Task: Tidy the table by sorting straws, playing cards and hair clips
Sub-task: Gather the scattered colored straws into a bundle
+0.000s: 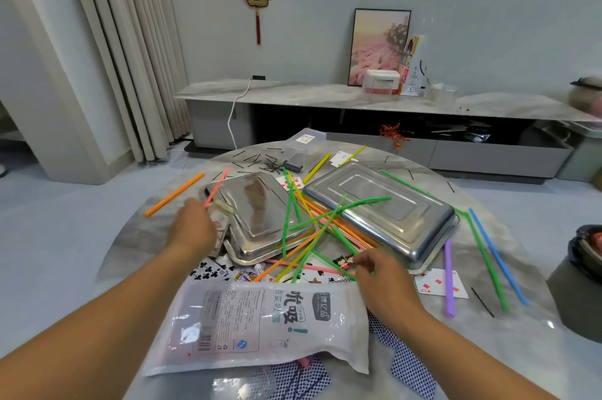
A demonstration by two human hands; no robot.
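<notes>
Two upturned steel trays, the left tray (pixel 260 204) and the right tray (pixel 384 204), lie on the round table (pixel 534 272). Coloured straws (pixel 321 223) are heaped between and across them, with an orange straw (pixel 174 194) at the far left. My left hand (pixel 192 223) grips a pink straw (pixel 217 187) at the left tray's near-left corner. My right hand (pixel 379 272) pinches a cartoon-figure hair clip (pixel 344 260) in front of the right tray. Playing cards (pixel 211 272) lie face up near my wrists. Black hairpins (pixel 270 166) are scattered at the back.
A printed plastic straw bag (pixel 260 321) lies in front of me over face-down cards (pixel 410 364). A clear lidded box (pixel 304 142) stands at the table's far edge. Purple, green and blue straws (pixel 488 263) and a diamond card (pixel 438 284) lie to the right. A dark bin (pixel 586 253) sits right.
</notes>
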